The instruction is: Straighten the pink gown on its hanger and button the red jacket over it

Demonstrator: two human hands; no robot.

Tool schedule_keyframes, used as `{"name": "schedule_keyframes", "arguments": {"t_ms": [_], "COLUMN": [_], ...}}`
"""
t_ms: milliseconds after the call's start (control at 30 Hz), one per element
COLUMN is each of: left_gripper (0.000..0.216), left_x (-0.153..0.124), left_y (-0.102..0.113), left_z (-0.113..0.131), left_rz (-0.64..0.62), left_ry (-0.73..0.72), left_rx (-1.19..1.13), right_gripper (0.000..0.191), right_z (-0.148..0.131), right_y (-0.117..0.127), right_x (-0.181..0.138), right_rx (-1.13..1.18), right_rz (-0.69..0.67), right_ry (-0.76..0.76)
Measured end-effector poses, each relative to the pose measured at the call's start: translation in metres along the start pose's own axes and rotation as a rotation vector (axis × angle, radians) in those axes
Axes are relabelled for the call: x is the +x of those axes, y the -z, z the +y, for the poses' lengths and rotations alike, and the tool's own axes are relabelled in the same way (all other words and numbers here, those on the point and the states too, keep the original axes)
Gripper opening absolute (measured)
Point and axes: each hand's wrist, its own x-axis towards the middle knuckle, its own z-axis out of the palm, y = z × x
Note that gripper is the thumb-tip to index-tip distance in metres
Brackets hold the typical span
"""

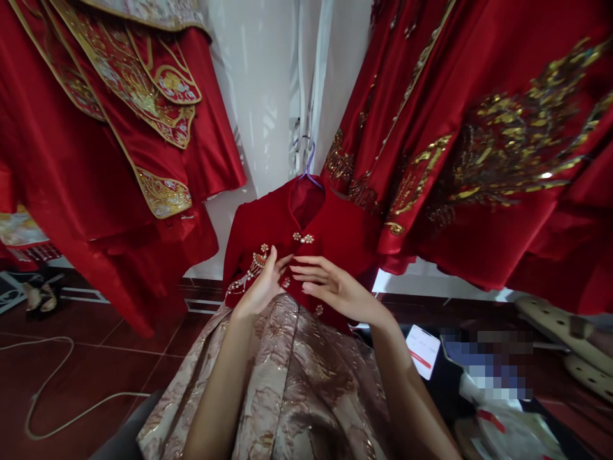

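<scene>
A red jacket with a stand collar hangs in front of me on a purple hanger. Pearl-like clasps run down its front, and a beaded ornament with dangling strands decorates its left side. Below it spreads a pale, gold-patterned pleated skirt. At the jacket's front edge, my left hand has its thumb raised and fingers apart, beside a small clasp. My right hand faces it with fingers stretched out over the jacket. I see nothing held in either hand; whether the fingertips touch cloth is unclear.
Red embroidered garments hang at the left, and more red clothes with gold sequins at the right. A lit phone lies at lower right near clear plastic packaging. A pale cable and dark shoes are on the tiled floor.
</scene>
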Motion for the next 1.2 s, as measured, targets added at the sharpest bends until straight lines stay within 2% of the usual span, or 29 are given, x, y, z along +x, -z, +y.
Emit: {"name": "schedule_keyframes", "arguments": {"t_ms": [67, 167, 267, 400, 567, 733, 833, 900, 1067, 1133, 1200], "left_gripper": [0.073, 0.057, 0.052, 0.036, 0.035, 0.03, 0.028, 0.028, 0.029, 0.03, 0.027], "left_x": [-0.006, -0.009, -0.007, -0.008, -0.013, -0.012, -0.01, -0.008, 0.006, 0.014, 0.021], "left_y": [0.009, 0.02, 0.025, 0.024, 0.02, 0.024, 0.025, 0.026, 0.044, 0.053, 0.059], "left_z": [0.003, 0.0, -0.007, -0.008, -0.003, -0.003, -0.003, -0.005, -0.016, -0.021, -0.024], "left_rz": [0.044, 0.117, 0.148, 0.101, 0.012, 0.225, 0.206, 0.247, 0.667, 0.688, 0.606], "left_ry": [0.015, -0.012, -0.042, -0.044, -0.089, -0.204, -0.236, -0.302, -0.594, -0.611, -0.572], "left_rx": [0.028, 0.16, 0.302, 0.378, 0.373, 0.356, 0.415, 0.471, 0.613, 0.579, 0.501], "right_gripper": [0.039, 0.032, 0.028, 0.031, 0.023, 0.025, 0.024, 0.02, 0.02, 0.024, 0.026], "right_z": [0.002, 0.009, 0.02, 0.034, 0.038, 0.036, 0.035, 0.034, 0.034, 0.035, 0.035], "right_y": [0.001, 0.003, 0.003, -0.006, -0.017, -0.019, -0.021, -0.021, -0.018, -0.019, -0.022], "right_x": [0.001, 0.004, 0.007, 0.01, 0.013, 0.016, 0.018, 0.018, 0.018, 0.019, 0.023], "right_rx": [-0.003, -0.106, -0.194, -0.293, -0.237, -0.23, -0.246, -0.261, -0.228, -0.181, -0.145], "right_rz": [-0.016, 0.1, 0.194, 0.275, 0.254, 0.305, 0.347, 0.372, 0.444, 0.483, 0.495], "right_ry": [0.002, -0.008, -0.046, -0.158, -0.147, -0.141, -0.159, -0.177, -0.155, -0.109, -0.048]}}
